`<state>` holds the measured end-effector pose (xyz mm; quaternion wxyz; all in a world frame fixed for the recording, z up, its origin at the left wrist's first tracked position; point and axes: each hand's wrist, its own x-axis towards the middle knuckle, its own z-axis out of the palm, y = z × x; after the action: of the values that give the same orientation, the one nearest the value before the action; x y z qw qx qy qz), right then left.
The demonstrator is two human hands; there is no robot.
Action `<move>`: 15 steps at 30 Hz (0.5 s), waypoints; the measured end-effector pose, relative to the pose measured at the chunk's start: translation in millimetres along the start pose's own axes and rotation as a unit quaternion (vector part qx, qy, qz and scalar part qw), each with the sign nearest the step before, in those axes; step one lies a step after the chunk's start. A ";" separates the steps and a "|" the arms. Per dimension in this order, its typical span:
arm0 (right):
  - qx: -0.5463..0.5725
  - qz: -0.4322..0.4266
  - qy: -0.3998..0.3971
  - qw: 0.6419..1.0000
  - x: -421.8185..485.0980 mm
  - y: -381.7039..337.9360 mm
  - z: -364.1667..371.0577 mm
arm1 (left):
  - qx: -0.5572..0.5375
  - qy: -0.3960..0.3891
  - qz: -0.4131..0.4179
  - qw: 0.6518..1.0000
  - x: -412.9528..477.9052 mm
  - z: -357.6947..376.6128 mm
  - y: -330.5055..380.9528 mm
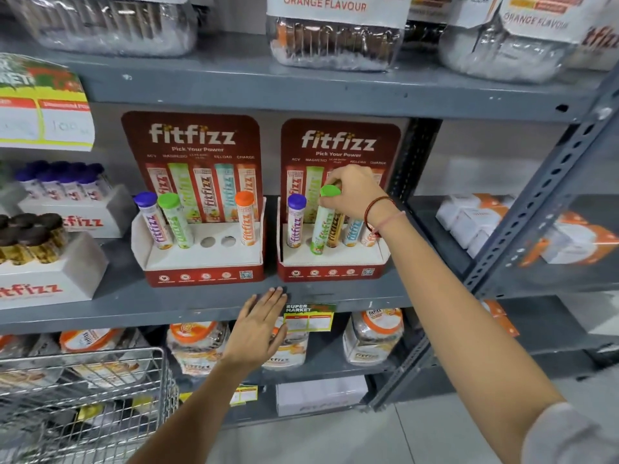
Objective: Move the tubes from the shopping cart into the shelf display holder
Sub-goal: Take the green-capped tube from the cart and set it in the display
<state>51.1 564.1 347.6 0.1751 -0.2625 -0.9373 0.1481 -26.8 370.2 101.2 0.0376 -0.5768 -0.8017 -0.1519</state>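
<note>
A green-capped tube [322, 220] stands tilted in the second slot of the right display holder [331, 262], right of centre in the frame, its base at the white insert and its cap leaning right. The right hand [356, 195] reaches in from the lower right, arm stretched long across the frame, wrist bent down over the holder; its fingers [335, 182] curl around the green cap and pinch it from above. Thread bands circle that wrist. Just left of this tube a purple-capped tube [296, 221] stands in the first slot, and to its right brown, blue and orange tubes fill the rest, partly hidden by the hand.

The left display holder [201, 259], centre of the frame, carries purple, green and orange tubes with two open holes between them. The left hand [259, 329] rises from the bottom centre, palm down and flat, fingers straight and close together, its tips touching the front edge of the grey shelf [134, 306], holding nothing. The wire shopping cart [83, 390] sits at the lower left.
</note>
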 end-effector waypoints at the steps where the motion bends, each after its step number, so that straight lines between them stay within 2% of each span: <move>1: -0.004 0.007 -0.010 1.000 2.8 -0.9 0.5 | -0.003 0.001 0.003 1.000 0.3 0.6 -1.2; 7: -0.004 0.042 -0.039 0.998 18.2 -4.2 6.3 | -0.008 0.000 0.003 1.000 1.0 1.8 -2.3; 15: -0.040 0.042 -0.055 0.997 27.9 -0.2 16.6 | -0.002 -0.012 -0.006 1.000 0.3 0.5 -2.2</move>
<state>21.9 576.1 339.8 0.1067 -0.2999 -0.9387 0.1321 -28.9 370.0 100.4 0.0255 -0.5738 -0.8053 -0.1471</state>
